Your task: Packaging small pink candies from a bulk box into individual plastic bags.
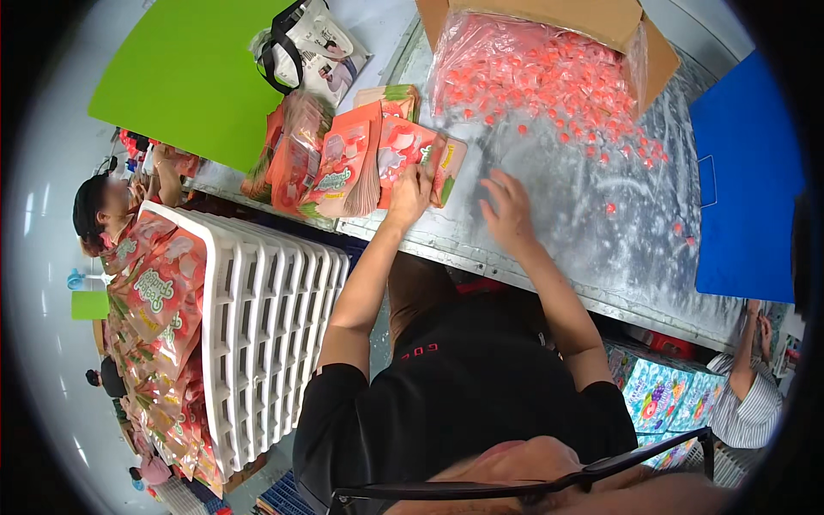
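My left hand (410, 197) is at the lower part of a red and peach printed pouch (402, 148), its fingers closed on it. This pouch lies at the right side of a fanned stack of matching flat pouches (343, 163) on the metal table. A little to the right, my right hand (510, 215) hovers over the metal surface with fingers spread and nothing in them. Beyond it, small red candies in clear wrappers (549, 81) spill from a cardboard box (592, 21) tipped toward me.
Left of me stands a tall stack of white plastic crates (275, 343), topped with filled pouches (159, 287). A green panel (189, 77) borders the table's left, a blue panel (745, 180) its right. A white bag (322, 56) sits behind the pouches. Other people are nearby on both sides.
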Available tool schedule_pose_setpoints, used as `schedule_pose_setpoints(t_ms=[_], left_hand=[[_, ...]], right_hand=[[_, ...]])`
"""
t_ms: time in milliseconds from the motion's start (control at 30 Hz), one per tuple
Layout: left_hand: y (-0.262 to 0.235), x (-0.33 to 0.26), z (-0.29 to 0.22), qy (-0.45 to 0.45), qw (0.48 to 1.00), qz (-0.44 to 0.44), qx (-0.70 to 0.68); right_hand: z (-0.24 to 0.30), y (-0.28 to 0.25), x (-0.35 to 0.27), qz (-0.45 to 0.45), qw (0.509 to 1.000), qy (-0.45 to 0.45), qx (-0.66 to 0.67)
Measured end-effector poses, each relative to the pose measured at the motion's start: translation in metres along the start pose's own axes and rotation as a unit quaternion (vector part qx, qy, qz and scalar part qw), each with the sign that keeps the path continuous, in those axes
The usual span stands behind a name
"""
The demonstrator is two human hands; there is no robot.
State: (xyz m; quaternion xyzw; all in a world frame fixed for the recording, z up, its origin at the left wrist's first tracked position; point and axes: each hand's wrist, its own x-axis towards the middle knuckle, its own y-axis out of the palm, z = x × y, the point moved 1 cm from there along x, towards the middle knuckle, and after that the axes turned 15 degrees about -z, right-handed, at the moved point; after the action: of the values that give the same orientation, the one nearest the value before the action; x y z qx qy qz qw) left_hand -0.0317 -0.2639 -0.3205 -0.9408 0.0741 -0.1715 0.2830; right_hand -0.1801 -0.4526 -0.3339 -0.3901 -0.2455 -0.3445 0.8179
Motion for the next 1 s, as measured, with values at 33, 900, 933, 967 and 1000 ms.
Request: schedule_pose_setpoints(t_ms=[33, 900, 933, 967, 1000], left_hand=[[0.000, 0.000, 0.008, 0.024, 0.999, -0.017, 0.022], [0.022, -0.037, -0.050, 0.124, 0.982, -0.143, 0.005], [0.022, -0.039, -0.050, 0.145, 0.978, -0.146, 0.031], [0.023, -0.040, -0.050, 0.165, 0.973, -0.149, 0.058], [0.023, -0.041, -0.051, 0.175, 0.970, -0.156, 0.066]], right_hand=[[0.008, 0.008, 0.001, 0.013, 1.000, -0.003, 0.016], [0.031, 0.019, 0.017, -0.007, 0.974, -0.221, -0.054], [0.029, 0.018, 0.019, 0.007, 0.973, -0.227, -0.037], [0.027, 0.017, 0.021, 0.022, 0.972, -0.233, -0.021], [0.026, 0.016, 0.023, 0.041, 0.972, -0.231, -0.017]])
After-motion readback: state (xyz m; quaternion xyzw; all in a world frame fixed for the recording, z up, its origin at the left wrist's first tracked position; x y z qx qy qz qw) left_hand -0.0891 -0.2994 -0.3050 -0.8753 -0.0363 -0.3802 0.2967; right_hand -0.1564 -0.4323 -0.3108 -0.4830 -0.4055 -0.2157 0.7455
